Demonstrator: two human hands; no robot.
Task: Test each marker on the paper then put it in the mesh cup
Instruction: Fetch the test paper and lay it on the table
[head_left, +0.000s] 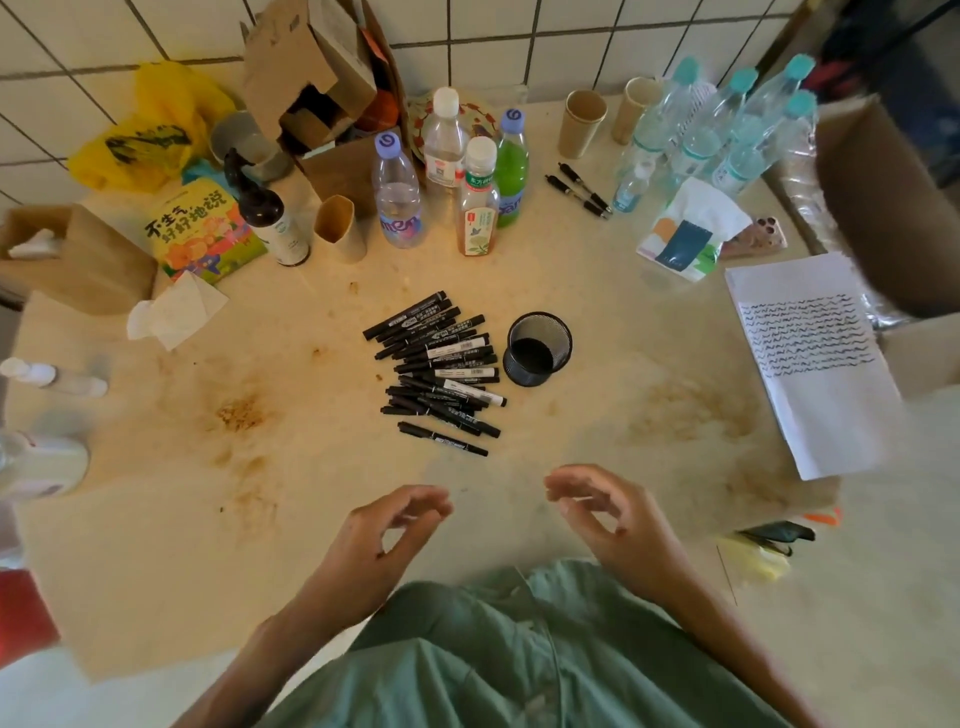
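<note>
Markers (439, 371) heaped mid-table, just left of mesh cup (537, 349); cup seemingly empty. Head view: no marker held, so first pick judged pending. Left hand (387, 538) and right hand (605, 512) poised near edge, fingers loosely curled, nothing gripped. Paper (826, 410) set far right, well apart from heap: long reach needed. Bare table between hands and heap; bottles (447, 171) crowded beyond.

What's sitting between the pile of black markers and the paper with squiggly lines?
The head view shows the black mesh cup between the black marker pile and the scribbled white paper.
</note>
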